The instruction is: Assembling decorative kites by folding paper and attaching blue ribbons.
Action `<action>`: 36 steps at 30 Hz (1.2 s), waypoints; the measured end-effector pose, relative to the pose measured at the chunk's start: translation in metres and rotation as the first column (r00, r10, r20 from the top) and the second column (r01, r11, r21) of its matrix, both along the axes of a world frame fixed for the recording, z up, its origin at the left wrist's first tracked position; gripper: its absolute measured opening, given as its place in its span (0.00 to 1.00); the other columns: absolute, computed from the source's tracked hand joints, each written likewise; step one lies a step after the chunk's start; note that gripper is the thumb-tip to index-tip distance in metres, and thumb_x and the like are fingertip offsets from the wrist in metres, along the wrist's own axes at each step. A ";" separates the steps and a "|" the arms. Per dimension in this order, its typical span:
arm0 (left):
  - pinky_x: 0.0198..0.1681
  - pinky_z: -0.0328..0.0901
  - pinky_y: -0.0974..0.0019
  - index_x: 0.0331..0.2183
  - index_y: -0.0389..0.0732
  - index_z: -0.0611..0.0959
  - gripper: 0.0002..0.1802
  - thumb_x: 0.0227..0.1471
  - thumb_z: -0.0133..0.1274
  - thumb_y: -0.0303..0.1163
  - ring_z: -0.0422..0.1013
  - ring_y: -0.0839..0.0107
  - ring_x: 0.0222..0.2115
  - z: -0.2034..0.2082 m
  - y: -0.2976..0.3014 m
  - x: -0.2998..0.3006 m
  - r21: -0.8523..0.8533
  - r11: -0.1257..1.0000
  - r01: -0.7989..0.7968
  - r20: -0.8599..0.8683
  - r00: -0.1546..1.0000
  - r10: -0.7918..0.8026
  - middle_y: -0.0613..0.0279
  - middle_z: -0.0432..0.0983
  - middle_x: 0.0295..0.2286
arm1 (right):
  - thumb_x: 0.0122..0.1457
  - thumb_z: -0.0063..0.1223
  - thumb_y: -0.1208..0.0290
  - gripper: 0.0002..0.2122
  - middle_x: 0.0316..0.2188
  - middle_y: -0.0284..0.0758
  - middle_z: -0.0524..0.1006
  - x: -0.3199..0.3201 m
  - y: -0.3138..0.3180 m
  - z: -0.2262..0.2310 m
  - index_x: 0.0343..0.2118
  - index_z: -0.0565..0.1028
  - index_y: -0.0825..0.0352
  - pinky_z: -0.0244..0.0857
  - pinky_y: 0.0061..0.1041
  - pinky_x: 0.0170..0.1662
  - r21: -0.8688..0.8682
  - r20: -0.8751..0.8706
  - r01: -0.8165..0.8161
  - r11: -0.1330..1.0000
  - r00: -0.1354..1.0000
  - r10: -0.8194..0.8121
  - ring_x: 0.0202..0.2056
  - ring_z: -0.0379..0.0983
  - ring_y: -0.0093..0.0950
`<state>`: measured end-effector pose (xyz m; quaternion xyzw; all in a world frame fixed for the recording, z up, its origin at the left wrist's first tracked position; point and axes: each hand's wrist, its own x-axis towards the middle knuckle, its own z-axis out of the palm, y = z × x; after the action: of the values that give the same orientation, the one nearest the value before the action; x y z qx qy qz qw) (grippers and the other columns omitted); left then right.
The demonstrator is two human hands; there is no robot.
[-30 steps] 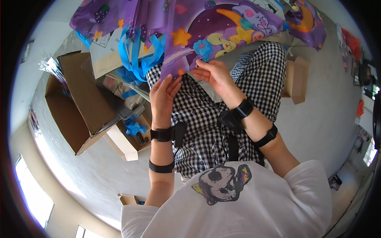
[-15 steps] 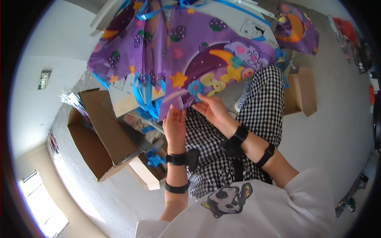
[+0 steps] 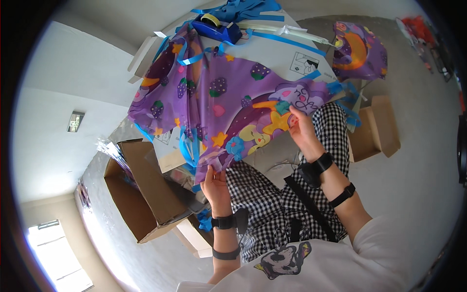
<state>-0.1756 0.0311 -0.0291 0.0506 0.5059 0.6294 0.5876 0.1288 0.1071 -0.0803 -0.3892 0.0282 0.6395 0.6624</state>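
A purple printed plastic kite sail [image 3: 233, 102], with moons, stars and berries on it, lies spread over a white board [image 3: 287, 46] and hangs toward my lap. My left hand [image 3: 215, 187] pinches its near left corner, where the sheet is folded over. Farther right, my right hand [image 3: 302, 127] grips the near edge beside a yellow star, thumb on top. Blue ribbon [image 3: 187, 146] trails from under the sheet next to my left hand, and more blue ribbon [image 3: 348, 100] bunches past its right end.
A blue tape dispenser [image 3: 216, 29] sits at the back of the board, near a heap of blue ribbon [image 3: 250, 9]. Open cardboard boxes stand at left [image 3: 146, 185] and right [image 3: 372, 129]. Another purple printed piece [image 3: 360, 51] hangs at the far right.
My right hand has slid right along the sheet's near edge, away from my left hand. The left still holds the corner. The view has shifted, bringing the tape dispenser into sight.
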 end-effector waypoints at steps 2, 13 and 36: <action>0.42 0.75 0.63 0.41 0.39 0.81 0.07 0.61 0.50 0.26 0.78 0.70 0.39 0.013 0.001 0.006 0.085 0.996 -0.022 -0.035 0.999 0.026 0.64 0.81 0.36 | 0.60 0.61 0.68 0.11 0.41 0.28 0.80 0.019 -0.001 0.011 0.44 0.76 0.62 0.72 0.25 0.44 0.031 0.082 0.009 0.999 0.997 -0.012 0.42 0.78 0.24; 0.45 0.74 0.55 0.38 0.40 0.80 0.07 0.60 0.48 0.26 0.77 0.69 0.34 0.100 0.116 0.085 0.403 0.858 0.319 0.215 0.878 -0.428 0.63 0.79 0.31 | 0.60 0.60 0.70 0.11 0.40 0.32 0.80 0.151 0.030 0.127 0.45 0.77 0.64 0.73 0.23 0.45 0.300 0.143 0.231 0.926 0.949 -0.283 0.42 0.77 0.25; 0.46 0.75 0.62 0.39 0.40 0.81 0.07 0.60 0.56 0.31 0.78 0.65 0.40 -0.049 0.186 0.000 -0.072 0.883 0.465 0.206 0.873 -0.443 0.59 0.80 0.36 | 0.61 0.59 0.73 0.10 0.43 0.29 0.79 0.109 0.016 0.001 0.45 0.76 0.62 0.71 0.31 0.49 0.032 0.129 0.203 0.979 0.970 -0.205 0.46 0.76 0.26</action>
<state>-0.1758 0.2175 -0.0780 0.0747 0.4600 0.4445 0.7650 0.2375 0.1232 -0.0789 -0.4194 0.0183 0.5411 0.7287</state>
